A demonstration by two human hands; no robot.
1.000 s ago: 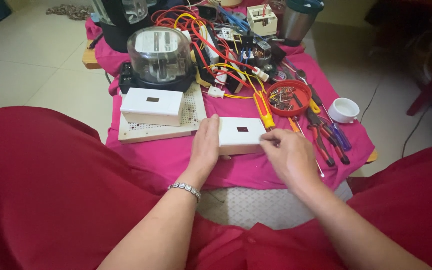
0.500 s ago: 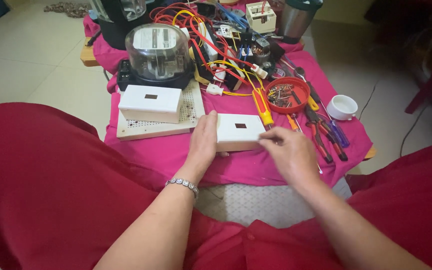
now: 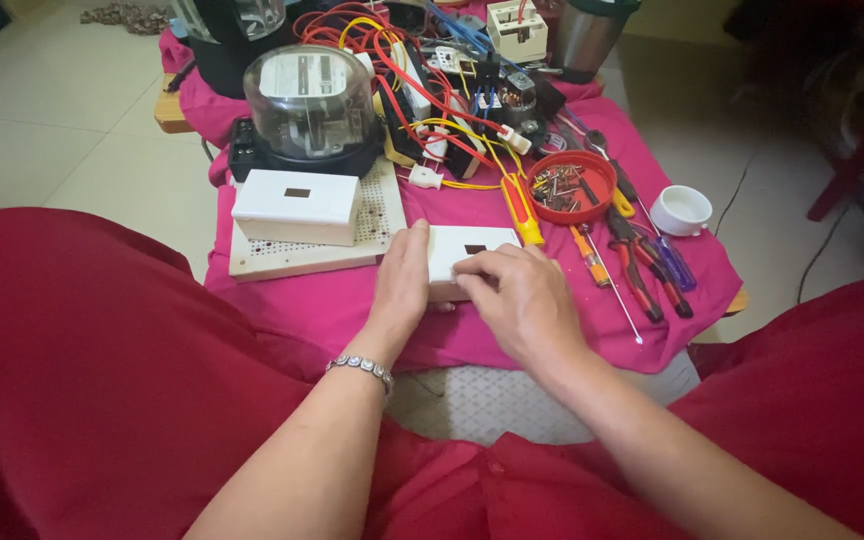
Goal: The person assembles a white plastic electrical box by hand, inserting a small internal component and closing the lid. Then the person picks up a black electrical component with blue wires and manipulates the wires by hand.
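Head view shows both our hands gripping the small white box (image 3: 467, 255) at frame centre: left hand (image 3: 402, 285), right hand (image 3: 517, 300). Since a moment ago, only our right fingers crept further over its top.

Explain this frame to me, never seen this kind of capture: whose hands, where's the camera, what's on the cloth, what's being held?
There is no machine here: a person works with two bare hands, filmed by a camera worn on their head that looks down over their red-clothed lap. The left hand, with a bracelet at the wrist, lies against the left side of a small white box with a dark slot in its top. The right hand rests its fingers on the box's near edge. The box sits on a low table under a pink cloth. Also on the cloth: a second white box on a perforated board, a glass-domed meter, tangled red and yellow wires, a red dish of small parts, a yellow-handled screwdriver, pliers and a small white cup.
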